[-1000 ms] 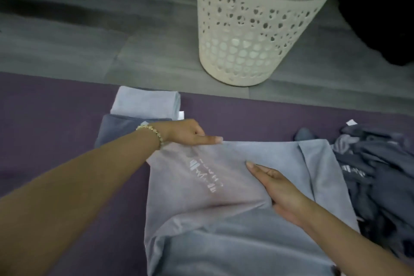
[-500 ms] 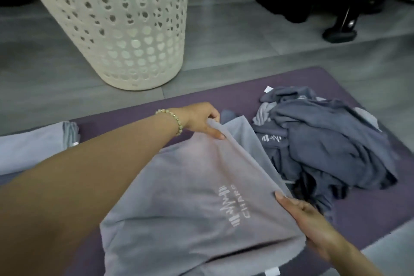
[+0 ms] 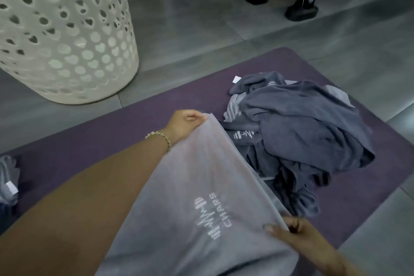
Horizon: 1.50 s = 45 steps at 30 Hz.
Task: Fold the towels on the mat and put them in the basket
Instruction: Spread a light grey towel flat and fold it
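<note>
One purple mat (image 3: pixel 89 141) on the floor, one cream plastic basket full of holes (image 3: pixel 67 40) off it at 10 o'clock. One light grey logo towel (image 3: pixel 190 186) is over the mat; left hand (image 3: pixel 181 125) pinches its 12 o'clock corner, right hand (image 3: pixel 298 231) pinches its 4 o'clock corner. One darker grey towel heap (image 3: pixel 302 130) at 2 o'clock, can't count those.
</note>
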{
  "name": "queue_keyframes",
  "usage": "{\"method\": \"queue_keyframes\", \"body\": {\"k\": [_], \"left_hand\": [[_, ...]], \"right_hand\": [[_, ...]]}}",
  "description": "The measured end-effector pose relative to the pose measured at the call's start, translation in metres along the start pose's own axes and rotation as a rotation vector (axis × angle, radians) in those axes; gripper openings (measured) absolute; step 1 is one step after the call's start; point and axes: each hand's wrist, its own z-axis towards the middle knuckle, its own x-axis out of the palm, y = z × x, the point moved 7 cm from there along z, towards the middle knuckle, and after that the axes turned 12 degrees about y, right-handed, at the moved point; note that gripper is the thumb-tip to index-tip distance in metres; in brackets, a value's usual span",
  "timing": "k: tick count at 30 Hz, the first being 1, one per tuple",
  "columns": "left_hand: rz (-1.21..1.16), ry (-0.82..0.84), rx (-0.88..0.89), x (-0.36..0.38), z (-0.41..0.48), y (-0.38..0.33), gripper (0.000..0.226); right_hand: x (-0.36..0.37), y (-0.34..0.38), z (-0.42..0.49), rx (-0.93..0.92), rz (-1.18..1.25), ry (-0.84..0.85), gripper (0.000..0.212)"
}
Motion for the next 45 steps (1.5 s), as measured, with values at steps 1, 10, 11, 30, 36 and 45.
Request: {"method": "queue_keyframes", "body": {"k": [1,10,11,30,36,45], "left_hand": [[0.023,-0.055,0.018,-0.001,0.008,-0.004,0.014],[0.221,-0.118,-0.066,0.006,0.043,0.018,0.018],[0.242,-0.077,-0.083,0.009,0.045,0.02,0.016],[0.216,-0.082,-0.047,0.028,0.021,0.005,0.025],[0.167,-0.097,-0.035,0.017,0.009,-0.003,0.034],[-0.045,-0.198,-0.05,-0.02,-0.057,-0.031,0.029]], "right_hand": [[-0.007,0.004,0.003,-0.036,0.033,-0.047,0.039],[-0.034,0.002,0.012,-0.146,-0.014,-0.202,0.067],[-0.034,-0.005,0.009,-0.102,-0.004,-0.114,0.057],[-0.048,-0.054,-0.012,-0.186,0.013,-0.251,0.055],[-0.04,-0.048,-0.014,-0.12,-0.061,-0.141,0.021],[-0.038,-0.016,-0.049,-0.188,0.207,-0.147,0.057]]}}
